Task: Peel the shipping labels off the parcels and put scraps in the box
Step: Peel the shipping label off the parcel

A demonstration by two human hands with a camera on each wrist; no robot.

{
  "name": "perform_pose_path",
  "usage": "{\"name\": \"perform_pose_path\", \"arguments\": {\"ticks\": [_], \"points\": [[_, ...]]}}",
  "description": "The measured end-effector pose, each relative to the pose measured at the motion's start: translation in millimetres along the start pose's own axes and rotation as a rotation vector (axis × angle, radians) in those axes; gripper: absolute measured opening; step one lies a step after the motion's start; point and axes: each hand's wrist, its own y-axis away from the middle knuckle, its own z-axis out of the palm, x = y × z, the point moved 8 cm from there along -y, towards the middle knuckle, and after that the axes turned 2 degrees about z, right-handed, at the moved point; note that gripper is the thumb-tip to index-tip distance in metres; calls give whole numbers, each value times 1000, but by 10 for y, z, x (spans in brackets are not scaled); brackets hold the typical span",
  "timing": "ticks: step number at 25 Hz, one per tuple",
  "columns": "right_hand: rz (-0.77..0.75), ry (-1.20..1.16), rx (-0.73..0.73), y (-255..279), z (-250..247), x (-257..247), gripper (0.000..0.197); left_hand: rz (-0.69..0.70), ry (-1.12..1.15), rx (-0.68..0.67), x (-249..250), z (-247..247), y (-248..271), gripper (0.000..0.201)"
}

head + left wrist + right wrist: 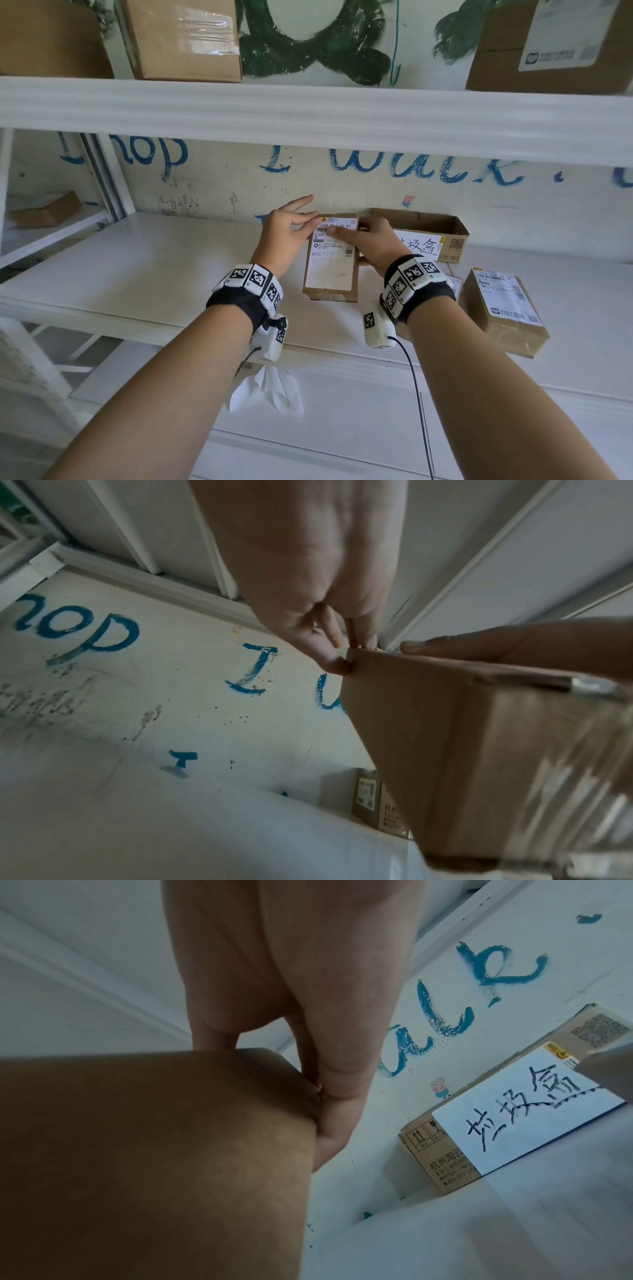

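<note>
A brown cardboard parcel [330, 274] is held above the white shelf [137, 260], its white shipping label [329, 260] facing up and lying flat. My left hand [313, 222] pinches the parcel's far left corner [356, 661] at the label's edge, thumb on the side wall and index finger raised. My right hand [352, 245] grips the parcel's right side [171, 1150], thumb across the label and fingers underneath. The open scrap box [455, 233], with a handwritten white sign [514, 1123], stands behind it on the right against the wall.
A labelled parcel [503, 308] lies at the right, a smaller one [457, 284] behind my right wrist. The upper shelf's edge [308, 113] overhangs, with cardboard boxes [185, 37] on it. A small box [46, 210] sits far left. White tissue [267, 390] hangs below the shelf front.
</note>
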Motion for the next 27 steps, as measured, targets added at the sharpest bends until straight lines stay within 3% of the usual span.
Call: {"name": "perform_pose_path", "arguments": {"ticks": [4, 11, 20, 27], "points": [[-13, 25, 22, 17, 7, 14, 45, 103, -83, -7, 166, -12, 37, 17], [-6, -22, 11, 51, -17, -49, 43, 134, -98, 21, 231, -17, -36, 8], [51, -116, -2, 108, -53, 32, 42, -2, 7, -61, 144, 87, -46, 5], [4, -183, 32, 139, -56, -25, 48, -91, 189, -5, 228, 10, -34, 4]]}}
